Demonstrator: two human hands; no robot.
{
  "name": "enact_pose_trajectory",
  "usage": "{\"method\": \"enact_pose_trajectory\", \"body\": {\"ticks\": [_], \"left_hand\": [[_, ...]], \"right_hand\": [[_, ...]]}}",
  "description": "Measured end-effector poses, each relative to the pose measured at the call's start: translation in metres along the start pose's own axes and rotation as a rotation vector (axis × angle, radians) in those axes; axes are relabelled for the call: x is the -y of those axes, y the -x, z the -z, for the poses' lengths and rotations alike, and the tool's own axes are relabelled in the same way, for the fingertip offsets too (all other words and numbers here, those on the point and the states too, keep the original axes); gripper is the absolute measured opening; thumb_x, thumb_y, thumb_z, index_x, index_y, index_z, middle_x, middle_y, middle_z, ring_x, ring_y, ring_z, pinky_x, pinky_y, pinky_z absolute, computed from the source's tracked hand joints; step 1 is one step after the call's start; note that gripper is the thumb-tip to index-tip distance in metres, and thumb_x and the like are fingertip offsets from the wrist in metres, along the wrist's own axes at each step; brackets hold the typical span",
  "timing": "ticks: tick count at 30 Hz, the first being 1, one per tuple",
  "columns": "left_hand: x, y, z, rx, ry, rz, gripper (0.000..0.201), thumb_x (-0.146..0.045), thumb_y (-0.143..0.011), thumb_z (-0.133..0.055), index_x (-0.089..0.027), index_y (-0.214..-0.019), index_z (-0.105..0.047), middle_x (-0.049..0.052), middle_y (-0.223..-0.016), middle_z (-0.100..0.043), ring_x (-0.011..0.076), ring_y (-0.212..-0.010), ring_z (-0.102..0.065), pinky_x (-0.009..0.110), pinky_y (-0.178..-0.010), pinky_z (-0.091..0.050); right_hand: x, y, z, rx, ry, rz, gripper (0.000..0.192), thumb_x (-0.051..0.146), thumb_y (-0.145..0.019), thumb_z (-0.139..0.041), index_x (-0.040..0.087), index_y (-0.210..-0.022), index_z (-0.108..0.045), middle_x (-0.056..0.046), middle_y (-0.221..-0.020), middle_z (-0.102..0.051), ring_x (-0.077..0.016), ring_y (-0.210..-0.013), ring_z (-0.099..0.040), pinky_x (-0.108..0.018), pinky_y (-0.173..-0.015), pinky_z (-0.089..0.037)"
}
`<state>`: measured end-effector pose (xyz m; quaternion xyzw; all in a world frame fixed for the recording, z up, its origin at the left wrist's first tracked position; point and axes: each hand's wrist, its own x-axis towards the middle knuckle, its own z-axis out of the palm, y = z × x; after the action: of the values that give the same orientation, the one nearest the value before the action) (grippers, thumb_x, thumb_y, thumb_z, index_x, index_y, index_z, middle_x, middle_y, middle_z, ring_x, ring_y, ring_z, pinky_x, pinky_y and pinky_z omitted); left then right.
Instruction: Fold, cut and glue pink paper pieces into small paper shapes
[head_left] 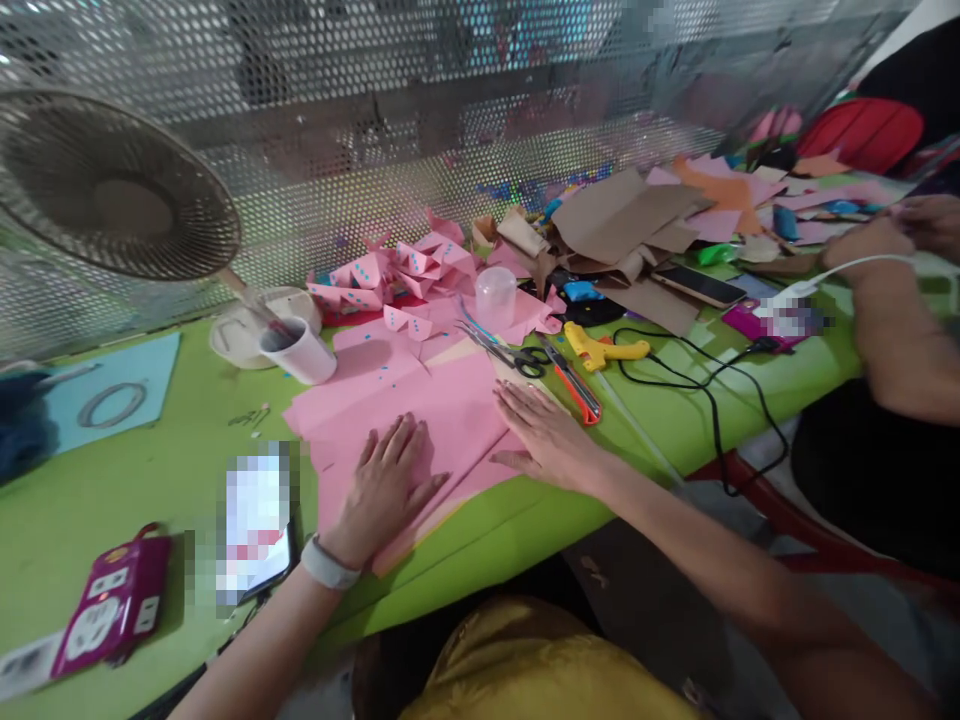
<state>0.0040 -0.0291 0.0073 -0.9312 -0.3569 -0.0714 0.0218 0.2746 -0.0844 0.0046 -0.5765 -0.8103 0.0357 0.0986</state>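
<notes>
both flat hands point(386, 480) on pink paper point(457, 405)

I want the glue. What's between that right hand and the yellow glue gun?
In the head view, an orange utility knife lies between the right hand and the yellow glue gun.

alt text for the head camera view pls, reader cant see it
Both hands, left hand and right hand, press flat on pink paper on a green table. Scissors, a yellow glue gun and a fan sit nearby.
</notes>
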Motion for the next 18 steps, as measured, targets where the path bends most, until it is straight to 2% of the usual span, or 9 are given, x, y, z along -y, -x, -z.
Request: {"method": "enact_pose_trajectory", "body": {"ticks": [5,8,12,18], "left_hand": [[-0.001,0.0,0.001,0.01,-0.006,-0.006,0.068,-0.058,-0.093,-0.038,-0.011,-0.141,-0.043,0.02,-0.149,-0.041,0.0311,-0.14,-0.036,0.053,-0.112,-0.031],[-0.001,0.0,0.001,0.002,0.0,0.001,0.068,-0.059,-0.093,-0.038,-0.012,-0.14,-0.044,0.02,-0.148,-0.042,0.0304,-0.139,-0.037,0.052,-0.113,-0.031],[0.0,0.0,-0.001,0.0,-0.006,0.004,0.071,-0.062,-0.093,-0.034,-0.01,-0.141,-0.042,0.02,-0.147,-0.043,0.0307,-0.138,-0.038,0.053,-0.112,-0.031],[-0.001,0.0,0.001,0.039,-0.011,-0.001,0.071,-0.061,-0.093,-0.034,-0.011,-0.143,-0.04,0.02,-0.149,-0.04,0.0308,-0.14,-0.035,0.053,-0.113,-0.03]], "right_hand": [[0.031,-0.013,-0.004,0.057,-0.057,0.138,0.091,0.073,-0.088,-0.03,0.003,-0.148,-0.031,-0.019,-0.155,-0.025,-0.0296,-0.146,-0.021,-0.048,-0.119,-0.02],[0.041,-0.018,-0.01,0.068,-0.082,0.207,0.092,0.073,-0.088,-0.031,0.004,-0.148,-0.032,-0.018,-0.155,-0.027,-0.0282,-0.145,-0.023,-0.047,-0.12,-0.019],[0.026,-0.013,-0.016,0.06,-0.084,0.2,0.093,0.074,-0.087,-0.03,0.004,-0.149,-0.029,-0.018,-0.156,-0.023,-0.0274,-0.146,-0.02,-0.044,-0.12,-0.019],[-0.01,0.001,-0.009,0.073,-0.03,0.011,0.094,0.073,-0.088,-0.027,0.003,-0.15,-0.025,-0.02,-0.156,-0.021,-0.0291,-0.147,-0.017,-0.049,-0.12,-0.017]]}}
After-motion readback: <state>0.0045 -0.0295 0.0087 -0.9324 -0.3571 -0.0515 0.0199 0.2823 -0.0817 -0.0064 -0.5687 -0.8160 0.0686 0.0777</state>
